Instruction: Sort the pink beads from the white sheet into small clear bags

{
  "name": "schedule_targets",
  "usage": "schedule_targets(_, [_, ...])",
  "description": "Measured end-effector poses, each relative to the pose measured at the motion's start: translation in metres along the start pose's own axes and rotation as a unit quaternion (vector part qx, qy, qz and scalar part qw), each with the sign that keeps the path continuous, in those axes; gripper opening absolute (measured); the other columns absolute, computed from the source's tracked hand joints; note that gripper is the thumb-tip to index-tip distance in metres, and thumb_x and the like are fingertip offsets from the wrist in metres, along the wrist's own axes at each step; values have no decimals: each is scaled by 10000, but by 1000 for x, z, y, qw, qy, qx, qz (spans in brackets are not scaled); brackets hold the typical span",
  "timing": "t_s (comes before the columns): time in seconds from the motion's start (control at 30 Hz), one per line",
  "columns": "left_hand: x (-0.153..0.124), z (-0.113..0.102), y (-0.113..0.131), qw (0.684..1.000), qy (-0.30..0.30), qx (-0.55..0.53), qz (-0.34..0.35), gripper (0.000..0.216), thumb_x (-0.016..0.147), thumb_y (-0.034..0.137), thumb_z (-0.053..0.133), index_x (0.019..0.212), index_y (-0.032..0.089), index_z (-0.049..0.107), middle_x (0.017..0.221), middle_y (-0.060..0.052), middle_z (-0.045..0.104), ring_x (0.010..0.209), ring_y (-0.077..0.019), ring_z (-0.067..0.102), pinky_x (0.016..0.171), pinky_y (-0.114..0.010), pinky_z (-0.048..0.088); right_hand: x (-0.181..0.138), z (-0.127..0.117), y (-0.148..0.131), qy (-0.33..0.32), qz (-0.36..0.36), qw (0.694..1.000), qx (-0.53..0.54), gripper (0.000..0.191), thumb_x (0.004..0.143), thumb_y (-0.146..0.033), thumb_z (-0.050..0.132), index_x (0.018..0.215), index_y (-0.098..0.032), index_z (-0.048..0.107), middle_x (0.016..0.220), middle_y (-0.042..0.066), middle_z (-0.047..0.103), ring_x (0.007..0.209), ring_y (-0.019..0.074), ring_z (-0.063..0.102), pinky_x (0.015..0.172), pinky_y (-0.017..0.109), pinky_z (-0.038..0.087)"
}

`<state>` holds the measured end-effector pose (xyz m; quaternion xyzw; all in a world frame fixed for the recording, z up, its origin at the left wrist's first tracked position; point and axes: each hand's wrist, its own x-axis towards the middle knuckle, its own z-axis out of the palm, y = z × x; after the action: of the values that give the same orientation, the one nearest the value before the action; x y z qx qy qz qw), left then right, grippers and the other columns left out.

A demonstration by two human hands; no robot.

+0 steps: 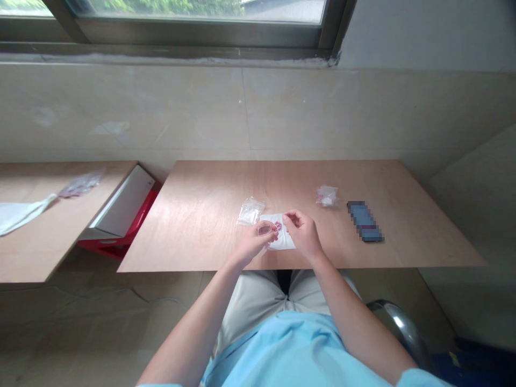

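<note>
No word, label, brand or number can be read anywhere in the picture. The dark flat thing [365,221], right of the centre, is blurred into squares. The white sheet [284,242] at the centre carries pink spots, too small to read as letters.
</note>
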<state>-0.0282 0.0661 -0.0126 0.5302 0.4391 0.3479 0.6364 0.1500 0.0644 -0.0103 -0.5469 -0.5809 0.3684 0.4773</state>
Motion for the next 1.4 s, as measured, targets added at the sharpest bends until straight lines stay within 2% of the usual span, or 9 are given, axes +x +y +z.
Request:
schedule_targets(0.07, [0,1,0,1000,-6,-1,1,324,829,431,720,1010,169,663,930,-70,675,801,-165,622,650,-265,462,2,-2,-15,-52,-32,998,-22,243,943,-399,562,1020,-209,692,911,49,736,771,180,683,700,275,526])
schedule_targets(0.13, [0,1,0,1000,-8,-1,1,317,835,426,715,1017,173,659,941,-70,675,809,-166,621,651,-262,461,5,-3,-16,-65,-35,996,-52,222,931,-376,572,1000,-214,708,905,45,738,767,180,679,708,279,523])
schedule_targets(0.27, [0,0,2,1000,3,0,1,287,831,412,711,984,176,651,919,-65,668,805,-166,621,648,-256,457,5,-2,17,-20,10,996,-84,202,937,-315,539,976,-197,698,873,41,733,728,172,665,683,270,510])
schedule_targets(0.4, [0,0,3,1000,14,-12,11,286,830,424,706,964,178,645,899,-48,657,779,-152,606,657,-256,455,-5,5,52,-70,-7,981,-183,128,901,-247,588,925,-211,708,889,36,719,728,167,635,687,262,477])
schedule_targets(0.63, [0,1,8,1000,14,-12,14,298,832,435,704,944,167,636,886,-52,645,775,-152,598,667,-256,460,-13,22,56,-70,-19,957,-281,104,882,-230,644,973,-236,695,1011,52,695,842,185,636,727,264,447])
schedule_targets(0.77, [0,2,9,1000,20,-10,11,318,822,449,715,938,163,640,878,-50,647,769,-153,598,675,-261,459,-12,23,56,-69,-21,955,-286,121,885,-275,661,997,-237,683,1022,55,687,859,192,630,722,268,441])
schedule_targets(0.97, [1,0,6,999,24,-23,12,286,816,420,721,942,174,649,872,-34,649,752,-147,595,671,-266,451,-11,20,65,-73,-19,963,-258,255,826,-161,610,1069,-232,635,937,27,658,798,180,601,714,264,447])
schedule_targets(1.2, [-1,0,9,999,33,-14,17,270,826,409,713,936,170,652,891,-37,648,779,-150,601,683,-266,455,-13,17,68,-87,-35,962,-256,87,832,-218,645,920,-213,648,934,28,636,783,168,589,731,258,458])
schedule_targets(1.4, [0,1,6,999,38,-8,23,288,822,429,716,936,172,655,900,-40,656,797,-159,615,693,-270,464,-19,16,65,-109,-47,962,-244,116,860,-189,635,932,-231,714,950,28,645,809,155,613,780,251,470])
